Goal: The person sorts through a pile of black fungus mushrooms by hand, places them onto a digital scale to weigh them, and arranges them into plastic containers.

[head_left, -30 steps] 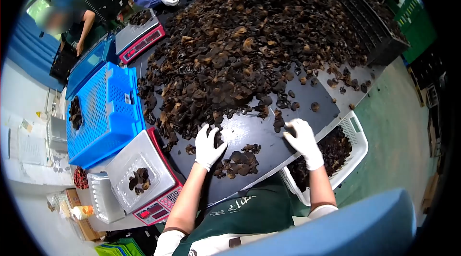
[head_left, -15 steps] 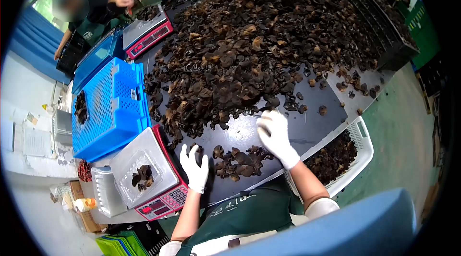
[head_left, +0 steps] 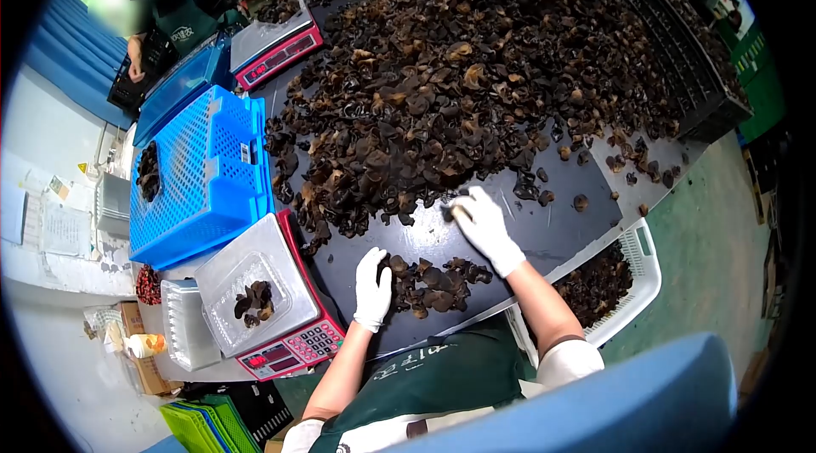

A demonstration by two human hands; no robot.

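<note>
My left hand (head_left: 372,290), in a white glove, rests at the left edge of a small pile of wood ear mushrooms (head_left: 438,285). Its fingers lie close together, with the thumb a little apart, and I see nothing held in it. My right hand (head_left: 483,230), also gloved, is between that pile and the big heap of wood ear mushrooms (head_left: 425,104). A small dark wood ear mushroom (head_left: 449,212) shows at its pinched fingertips, partly hidden by them. To the left, a clear plastic tray (head_left: 276,283) with a few mushrooms sits on the scale (head_left: 310,342).
A blue crate (head_left: 200,172) stands beyond the scale. A white basket of mushrooms (head_left: 642,274) is at the table's right edge. Black crates (head_left: 680,62) line the far right. Across the table are two co-workers, one reaching to a second scale (head_left: 276,53).
My left hand has moved right to the small pile, its fingers drawing together. My right hand has shifted slightly, a mushroom now at its fingertips. One co-worker has reached to the far scale.
</note>
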